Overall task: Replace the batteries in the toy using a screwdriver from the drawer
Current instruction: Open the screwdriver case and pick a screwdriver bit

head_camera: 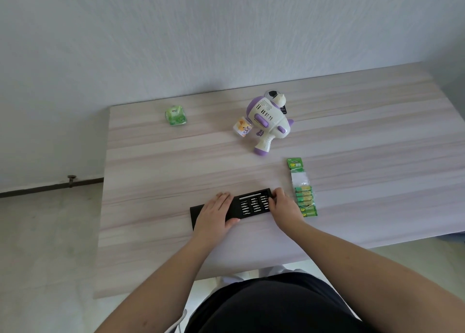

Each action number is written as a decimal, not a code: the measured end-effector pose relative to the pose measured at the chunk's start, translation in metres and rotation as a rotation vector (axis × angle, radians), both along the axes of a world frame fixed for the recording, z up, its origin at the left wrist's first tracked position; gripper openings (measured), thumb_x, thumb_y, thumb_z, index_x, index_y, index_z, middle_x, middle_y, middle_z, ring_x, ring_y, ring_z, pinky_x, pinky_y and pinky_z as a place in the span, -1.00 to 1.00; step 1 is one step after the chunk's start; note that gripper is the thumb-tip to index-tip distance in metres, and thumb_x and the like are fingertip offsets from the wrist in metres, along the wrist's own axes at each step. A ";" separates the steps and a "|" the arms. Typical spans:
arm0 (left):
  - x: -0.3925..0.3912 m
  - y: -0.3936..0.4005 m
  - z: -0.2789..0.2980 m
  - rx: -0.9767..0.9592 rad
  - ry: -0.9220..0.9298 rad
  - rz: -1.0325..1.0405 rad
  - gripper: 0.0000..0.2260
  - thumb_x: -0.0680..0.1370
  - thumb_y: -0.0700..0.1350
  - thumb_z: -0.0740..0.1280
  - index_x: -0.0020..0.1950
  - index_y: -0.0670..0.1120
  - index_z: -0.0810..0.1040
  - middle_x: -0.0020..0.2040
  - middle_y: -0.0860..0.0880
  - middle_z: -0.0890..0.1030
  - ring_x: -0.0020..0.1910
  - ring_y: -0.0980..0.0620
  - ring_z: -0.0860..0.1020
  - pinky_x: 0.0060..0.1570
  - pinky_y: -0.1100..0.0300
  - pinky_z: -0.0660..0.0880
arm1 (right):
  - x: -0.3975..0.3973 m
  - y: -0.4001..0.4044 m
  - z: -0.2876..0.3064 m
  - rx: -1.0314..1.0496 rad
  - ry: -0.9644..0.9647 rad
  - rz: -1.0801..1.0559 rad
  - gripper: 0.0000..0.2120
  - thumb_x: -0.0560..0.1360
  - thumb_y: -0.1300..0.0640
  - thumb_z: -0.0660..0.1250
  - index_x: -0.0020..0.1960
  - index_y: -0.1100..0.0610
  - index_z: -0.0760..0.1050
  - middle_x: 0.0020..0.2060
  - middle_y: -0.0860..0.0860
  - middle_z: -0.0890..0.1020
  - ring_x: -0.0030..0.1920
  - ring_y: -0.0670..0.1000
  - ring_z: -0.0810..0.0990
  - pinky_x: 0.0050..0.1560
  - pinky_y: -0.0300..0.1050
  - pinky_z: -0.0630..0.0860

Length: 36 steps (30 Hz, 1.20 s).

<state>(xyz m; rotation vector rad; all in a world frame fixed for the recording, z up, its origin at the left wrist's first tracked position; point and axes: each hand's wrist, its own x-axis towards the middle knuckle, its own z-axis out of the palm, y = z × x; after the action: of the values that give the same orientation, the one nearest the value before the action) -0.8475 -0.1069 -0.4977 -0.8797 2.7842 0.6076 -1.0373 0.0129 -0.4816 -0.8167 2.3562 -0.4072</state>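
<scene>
A black screwdriver set case (pixel 253 204) lies near the table's front edge, its inner tray of several bits and a driver slid partway out to the right. My left hand (pixel 217 210) lies flat over the case's left sleeve, thumb at its front edge. My right hand (pixel 281 204) grips the tray's right end with curled fingers. A white and purple toy gun (pixel 268 120) with a small bottle on its muzzle lies farther back. A green pack of batteries (pixel 303 190) lies just right of my right hand.
A green packet (pixel 175 115) sits at the back left of the light wooden table (pixel 151 169). A white wall rises behind the table. The floor and a dark pipe show to the left.
</scene>
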 end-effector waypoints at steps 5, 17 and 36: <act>0.007 -0.006 0.002 0.015 -0.003 -0.011 -0.23 0.45 0.34 -0.11 0.55 -0.07 0.16 0.55 -0.02 0.21 0.54 0.00 0.12 0.49 0.11 0.04 | 0.000 0.000 0.000 -0.002 -0.005 0.006 -0.82 0.62 0.06 0.14 0.11 0.16 0.36 -0.03 0.13 0.60 -0.10 0.16 0.54 -0.24 -0.08 0.36; 0.023 -0.011 0.003 0.029 -0.021 -0.003 -0.21 0.44 0.35 -0.13 0.56 -0.07 0.14 0.56 -0.01 0.18 0.55 0.02 0.11 0.48 0.16 -0.01 | 0.002 -0.001 0.005 0.010 0.007 0.013 -0.83 0.62 0.06 0.12 0.09 0.16 0.35 -0.04 0.14 0.58 -0.15 0.14 0.49 -0.26 -0.08 0.33; 0.055 -0.028 0.000 -0.114 -0.032 0.108 -0.34 0.43 0.34 0.08 0.40 -0.01 0.42 0.22 -0.09 0.46 0.20 -0.14 0.47 0.20 -0.05 0.38 | 0.007 -0.001 0.007 -0.036 -0.025 -0.127 -0.73 0.63 -0.01 0.13 0.22 0.12 0.40 0.08 0.10 0.47 -0.08 0.12 0.52 -0.14 -0.10 0.41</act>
<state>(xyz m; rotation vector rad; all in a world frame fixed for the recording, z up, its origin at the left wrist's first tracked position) -0.7928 -0.1352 -0.4980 -1.0581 2.7797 0.4496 -1.0304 0.0115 -0.4745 -0.6763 2.3910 -0.5114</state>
